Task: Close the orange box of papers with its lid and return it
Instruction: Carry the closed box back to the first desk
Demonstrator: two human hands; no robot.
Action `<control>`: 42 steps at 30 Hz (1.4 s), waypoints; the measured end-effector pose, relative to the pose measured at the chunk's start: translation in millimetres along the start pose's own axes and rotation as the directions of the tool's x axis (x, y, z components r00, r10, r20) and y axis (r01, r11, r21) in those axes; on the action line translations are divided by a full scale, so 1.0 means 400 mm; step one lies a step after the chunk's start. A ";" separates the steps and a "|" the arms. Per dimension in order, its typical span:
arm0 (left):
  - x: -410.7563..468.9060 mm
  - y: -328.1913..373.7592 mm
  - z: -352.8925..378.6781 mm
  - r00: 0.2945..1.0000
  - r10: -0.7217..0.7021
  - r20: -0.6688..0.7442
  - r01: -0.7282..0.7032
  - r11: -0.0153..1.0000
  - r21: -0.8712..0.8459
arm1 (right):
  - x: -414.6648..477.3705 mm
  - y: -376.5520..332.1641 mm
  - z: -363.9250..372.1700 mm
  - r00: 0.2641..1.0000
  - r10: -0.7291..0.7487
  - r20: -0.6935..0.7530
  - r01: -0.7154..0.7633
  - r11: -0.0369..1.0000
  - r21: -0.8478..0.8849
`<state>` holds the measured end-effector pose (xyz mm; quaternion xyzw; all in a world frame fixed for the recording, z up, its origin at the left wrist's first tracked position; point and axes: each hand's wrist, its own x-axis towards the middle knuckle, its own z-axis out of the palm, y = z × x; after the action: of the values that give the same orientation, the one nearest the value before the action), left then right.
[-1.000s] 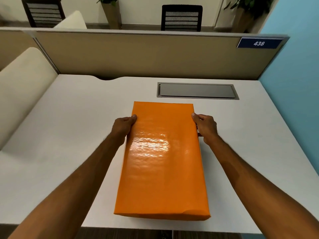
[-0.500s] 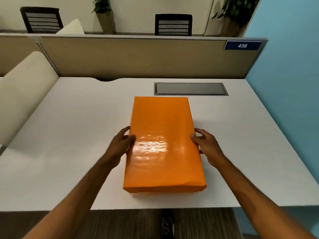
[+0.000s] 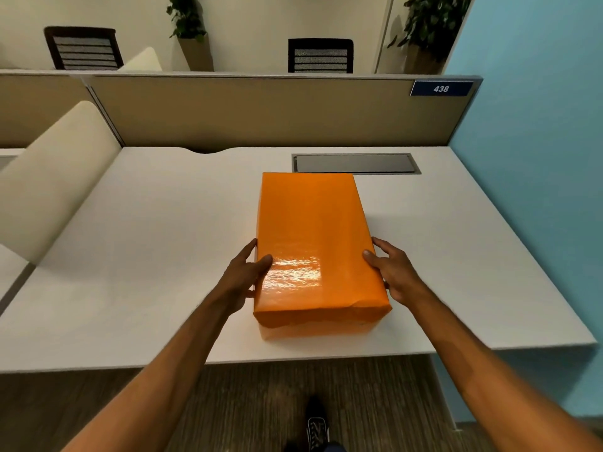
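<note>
from my feed i see two bare forearms running up from the bottom corners, no sleeves anywhere in frame, no watch, bands or rings that i can make out. the left hand (image 3: 243, 278) and right hand (image 3: 394, 272) wear no gloves; a short thumbnail shows on the right one. low in the frame sits one dark shoe (image 3: 317, 429) with pale laces, and beside its heel a sliver of dark blue trouser cloth (image 3: 331, 447).

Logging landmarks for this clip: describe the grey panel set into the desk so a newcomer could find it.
Start at the white desk under the beige partition. Just beyond the orange box, the grey panel lies flush in the desktop: a long, flat rectangle, the only recessed thing there.
</note>
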<state>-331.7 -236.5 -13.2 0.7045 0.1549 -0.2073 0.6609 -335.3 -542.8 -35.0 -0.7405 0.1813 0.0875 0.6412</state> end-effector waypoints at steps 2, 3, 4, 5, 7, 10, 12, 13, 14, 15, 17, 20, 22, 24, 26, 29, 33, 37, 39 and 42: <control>0.002 0.003 -0.002 1.000 0.013 -0.021 -0.013 1.000 0.007 | 0.003 -0.002 0.006 0.999 -0.030 -0.030 0.030 1.000 -0.009; 0.005 0.006 -0.006 0.999 0.018 -0.033 -0.018 1.000 0.006 | 0.008 -0.005 0.009 0.999 -0.039 -0.034 0.038 0.999 -0.012; 0.007 0.010 -0.013 0.999 0.021 -0.042 -0.021 1.000 0.001 | 0.012 -0.010 0.011 0.999 -0.044 -0.028 0.043 0.999 -0.013; 0.009 0.015 -0.021 0.998 0.023 -0.050 -0.023 1.000 -0.001 | 0.016 -0.016 0.013 0.999 -0.046 -0.014 0.046 0.999 -0.012; 0.016 0.026 -0.043 0.998 0.027 -0.063 -0.027 1.000 0.002 | 0.026 -0.032 0.022 0.999 -0.052 0.017 0.052 0.999 -0.010; 0.029 0.048 -0.071 0.996 0.037 -0.084 -0.037 0.999 0.004 | 0.049 -0.061 0.045 0.997 -0.062 0.038 0.063 0.998 -0.015; 0.037 0.066 -0.089 0.993 0.050 -0.109 -0.050 0.999 0.000 | 0.069 -0.087 0.065 0.995 -0.081 0.052 0.083 0.996 -0.023; 0.040 0.075 -0.100 0.991 0.057 -0.122 -0.057 0.998 -0.001 | 0.079 -0.100 0.076 0.994 -0.088 0.063 0.090 0.996 -0.025; 0.043 0.084 -0.112 0.989 0.064 -0.133 -0.065 0.998 -0.001 | 0.090 -0.112 0.088 0.993 -0.093 0.076 0.095 0.995 -0.025; 0.046 0.091 -0.125 0.987 0.069 -0.145 -0.070 0.998 -0.002 | 0.100 -0.124 0.101 0.991 -0.096 0.091 0.099 0.995 -0.023; 0.050 0.105 -0.154 0.982 0.070 -0.177 -0.073 0.997 -0.008 | 0.118 -0.143 0.129 0.987 -0.105 0.121 0.108 0.994 -0.011; 0.052 0.122 -0.203 0.972 0.071 -0.226 -0.075 0.997 -0.013 | 0.141 -0.174 0.180 0.977 -0.136 0.165 0.138 0.990 0.002; 0.051 0.133 -0.239 0.966 0.067 -0.251 -0.072 0.997 -0.011 | 0.155 -0.192 0.219 0.971 -0.142 0.190 0.143 0.990 0.011; 0.050 0.142 -0.278 0.957 0.064 -0.282 -0.072 0.997 -0.017 | 0.166 -0.208 0.260 0.967 -0.147 0.209 0.144 0.989 0.026; 0.054 0.150 -0.320 0.950 0.061 -0.306 -0.073 0.997 -0.028 | 0.179 -0.226 0.304 0.964 -0.140 0.228 0.132 0.990 0.052; 0.066 0.165 -0.393 0.941 0.059 -0.333 -0.076 0.996 -0.039 | 0.203 -0.254 0.382 0.958 -0.123 0.259 0.107 0.991 0.075; 0.097 0.187 -0.504 0.933 0.048 -0.356 -0.070 0.996 -0.051 | 0.238 -0.287 0.500 0.956 -0.109 0.273 0.087 0.992 0.094; 0.155 0.220 -0.647 0.937 0.046 -0.347 -0.064 0.997 -0.039 | 0.282 -0.324 0.638 0.957 -0.112 0.268 0.086 0.990 0.109; 0.195 0.241 -0.725 0.944 0.041 -0.326 -0.054 0.998 -0.033 | 0.306 -0.341 0.710 0.962 -0.105 0.252 0.076 0.990 0.120; 0.249 0.273 -0.833 0.951 0.031 -0.309 -0.039 0.999 -0.020 | 0.335 -0.370 0.812 0.971 -0.080 0.227 0.053 0.991 0.125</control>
<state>-162.7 80.9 45.3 0.7222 0.2462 -0.0808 0.6413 -122.4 -228.4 -0.4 -0.6919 0.0851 0.1408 0.7030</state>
